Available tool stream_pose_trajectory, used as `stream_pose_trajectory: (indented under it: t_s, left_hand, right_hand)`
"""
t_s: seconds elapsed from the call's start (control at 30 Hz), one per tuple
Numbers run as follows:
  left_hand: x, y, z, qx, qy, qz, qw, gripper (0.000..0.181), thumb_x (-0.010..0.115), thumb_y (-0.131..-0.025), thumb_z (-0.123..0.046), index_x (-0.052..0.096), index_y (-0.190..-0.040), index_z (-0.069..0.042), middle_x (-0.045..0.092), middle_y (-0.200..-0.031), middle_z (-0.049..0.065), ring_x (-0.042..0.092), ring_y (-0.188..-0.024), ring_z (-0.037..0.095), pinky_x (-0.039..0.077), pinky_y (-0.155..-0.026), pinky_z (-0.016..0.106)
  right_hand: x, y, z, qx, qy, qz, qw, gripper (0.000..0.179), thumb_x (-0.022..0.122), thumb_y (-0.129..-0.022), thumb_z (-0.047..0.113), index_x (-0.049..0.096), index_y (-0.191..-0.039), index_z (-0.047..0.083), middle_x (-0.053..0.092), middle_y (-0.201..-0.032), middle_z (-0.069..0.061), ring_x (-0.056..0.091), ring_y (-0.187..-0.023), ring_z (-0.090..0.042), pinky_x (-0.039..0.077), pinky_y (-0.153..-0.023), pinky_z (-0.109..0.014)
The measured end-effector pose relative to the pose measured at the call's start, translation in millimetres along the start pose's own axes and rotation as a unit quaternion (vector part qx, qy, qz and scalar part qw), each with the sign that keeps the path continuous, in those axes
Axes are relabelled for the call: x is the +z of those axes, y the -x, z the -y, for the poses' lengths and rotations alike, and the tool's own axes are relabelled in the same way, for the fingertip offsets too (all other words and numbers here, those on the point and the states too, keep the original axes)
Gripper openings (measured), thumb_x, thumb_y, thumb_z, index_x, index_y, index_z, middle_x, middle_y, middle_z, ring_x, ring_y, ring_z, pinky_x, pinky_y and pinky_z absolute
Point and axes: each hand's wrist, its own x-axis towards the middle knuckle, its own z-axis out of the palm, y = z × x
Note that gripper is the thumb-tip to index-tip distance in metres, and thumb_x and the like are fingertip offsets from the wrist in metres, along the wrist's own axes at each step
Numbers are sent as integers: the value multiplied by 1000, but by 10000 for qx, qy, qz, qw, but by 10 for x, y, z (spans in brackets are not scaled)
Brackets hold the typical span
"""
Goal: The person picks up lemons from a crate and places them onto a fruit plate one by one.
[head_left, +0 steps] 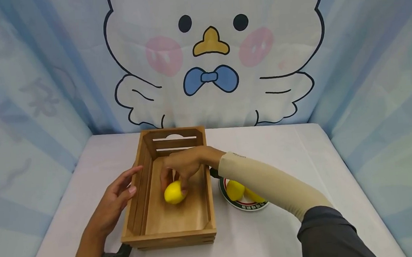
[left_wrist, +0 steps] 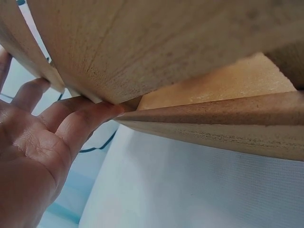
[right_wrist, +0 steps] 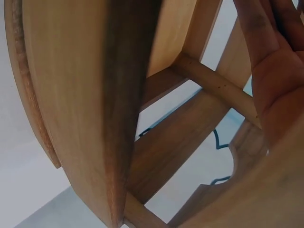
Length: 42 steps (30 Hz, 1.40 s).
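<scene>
A yellow lemon [head_left: 174,193] is low inside a wooden crate [head_left: 178,240], near the middle of its floor. My right hand [head_left: 183,164] reaches over the crate's right wall and grips the lemon from above, thumb and fingers around it. In the right wrist view only part of the right hand [right_wrist: 275,66] shows, and the lemon is out of sight. At the crate's left wall, my left hand [head_left: 115,200] touches the slats with extended fingers. In the left wrist view those fingers [left_wrist: 88,118] lie against the wood.
Right of the crate stands a patterned round plate [head_left: 246,207] with yellow lemons [head_left: 235,190] on it, partly covered by my right forearm. A white cloth [head_left: 265,148] covers the table. Printed curtains [head_left: 218,103] hang behind and on both sides.
</scene>
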Motion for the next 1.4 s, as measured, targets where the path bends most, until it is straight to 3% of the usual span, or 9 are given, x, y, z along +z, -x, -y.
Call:
stream_pose_trajectory:
  t_s: [0.37, 0.83, 1.2, 1.4]
  left_hand:
    - [7, -4, -4, -24, -111, -21, 9999, 56, 51, -110, -16, 38, -165, -20, 16, -178, 17, 0, -163, 54, 13, -109, 93]
    - [6, -3, -14, -51, -118, -23, 9999, 56, 51, -111, -17, 38, -165, -20, 15, -179, 16, 1, -163, 53, 14, -109, 93]
    - [3, -4, -18, -34, -126, -12, 9999, 56, 51, -111, -17, 38, -165, -20, 14, -179, 16, 1, -163, 54, 14, -109, 93]
    - [2, -2, -16, -88, -149, -2, 9999, 56, 51, -111, -18, 37, -165, -20, 14, -179, 15, 1, -163, 53, 14, -110, 92]
  right_hand:
    - [18, 80, 25, -593, -766, 22, 9953, 55, 94, -78, 5, 77, -129, 12, 76, -129, 3, 69, -116, -9, 56, -104, -25]
    - [56, 225, 74, -1155, -1334, -797, 9811, 55, 93, -81, 13, 74, -132, 6, 77, -130, -2, 69, -121, -12, 54, -110, -30]
    - [90, 330, 74, -1481, -1802, -1754, 9565, 55, 88, -84, 4, 69, -136, -1, 72, -135, -17, 69, -125, -17, 55, -112, -37]
    - [141, 386, 98, -1502, -2099, -2544, 9320, 57, 89, -83, 0, 68, -136, -2, 70, -138, -18, 68, -126, -19, 54, -113, -40]
